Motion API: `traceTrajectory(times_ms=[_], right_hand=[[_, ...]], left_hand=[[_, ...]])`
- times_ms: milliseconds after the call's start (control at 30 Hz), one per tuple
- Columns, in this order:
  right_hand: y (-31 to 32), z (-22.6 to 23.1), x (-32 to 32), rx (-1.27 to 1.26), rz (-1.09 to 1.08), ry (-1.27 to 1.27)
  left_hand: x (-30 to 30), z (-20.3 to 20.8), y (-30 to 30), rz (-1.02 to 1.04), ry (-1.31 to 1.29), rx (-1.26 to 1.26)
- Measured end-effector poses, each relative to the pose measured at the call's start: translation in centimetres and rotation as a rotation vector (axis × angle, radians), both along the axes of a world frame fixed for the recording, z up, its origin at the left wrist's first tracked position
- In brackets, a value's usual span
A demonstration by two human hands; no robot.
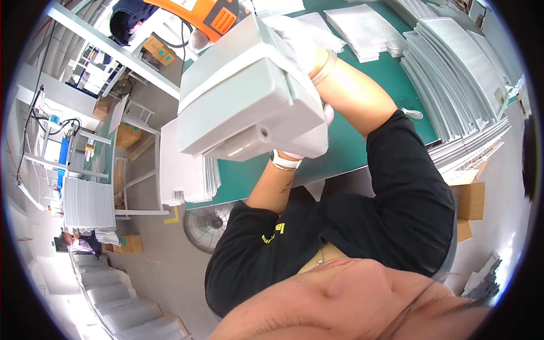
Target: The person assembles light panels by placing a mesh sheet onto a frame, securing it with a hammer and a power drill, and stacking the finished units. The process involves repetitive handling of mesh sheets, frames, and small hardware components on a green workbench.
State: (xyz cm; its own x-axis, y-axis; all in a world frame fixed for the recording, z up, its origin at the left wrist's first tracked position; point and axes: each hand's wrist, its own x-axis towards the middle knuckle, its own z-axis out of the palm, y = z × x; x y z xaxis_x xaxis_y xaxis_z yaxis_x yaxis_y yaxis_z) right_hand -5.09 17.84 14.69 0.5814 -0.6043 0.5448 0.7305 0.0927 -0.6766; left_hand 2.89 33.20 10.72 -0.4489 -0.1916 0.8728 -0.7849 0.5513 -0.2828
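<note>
A light grey plastic box (238, 107) with a white band (226, 76) around it fills the upper middle of the head view and covers most of both hands. My right hand (296, 42), in what looks like a white glove, is at the box's far right edge, its fingers hidden. Of my left hand (293, 154) only a sliver shows below the box, above a white wristband (285, 162). Whether either hand touches the box cannot be made out. An orange power tool (207, 17) with a vented body appears just beyond the box.
The green tabletop (351, 122) carries pale sheets (365, 28) at the back, a large stack of panels (447, 79) at right and white sheets (184, 164) at left. A small white-handled tool (413, 114) lies near the panels. A floor fan (209, 224) stands beneath the left edge.
</note>
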Motion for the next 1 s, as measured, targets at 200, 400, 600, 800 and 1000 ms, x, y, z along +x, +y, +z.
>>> traceTrajectory(times_ms=[200, 400, 600, 800, 1000], right_hand=[[2.9, 3.2, -1.4, -0.221, -0.279, -0.076], [3.7, 9.6, -6.4, -0.005, -0.386, -0.371], [12.4, 15.2, -6.7, -0.344, -0.963, -0.028], [13.1, 10.5, -5.6, -0.099, -0.434, -0.078], [12.7, 7.7, -5.2, 0.021, -0.534, -0.052]], left_hand=[[-0.1, -1.3, 0.1, 0.031, 0.157, 0.149], [0.9, -1.5, 1.4, -0.114, 0.307, 0.154], [1.5, -0.4, 6.2, -0.226, 0.293, 0.258], [11.5, -7.6, 16.8, -0.552, 0.025, 0.783], [15.7, -12.1, 20.2, -0.056, -0.734, 1.149]])
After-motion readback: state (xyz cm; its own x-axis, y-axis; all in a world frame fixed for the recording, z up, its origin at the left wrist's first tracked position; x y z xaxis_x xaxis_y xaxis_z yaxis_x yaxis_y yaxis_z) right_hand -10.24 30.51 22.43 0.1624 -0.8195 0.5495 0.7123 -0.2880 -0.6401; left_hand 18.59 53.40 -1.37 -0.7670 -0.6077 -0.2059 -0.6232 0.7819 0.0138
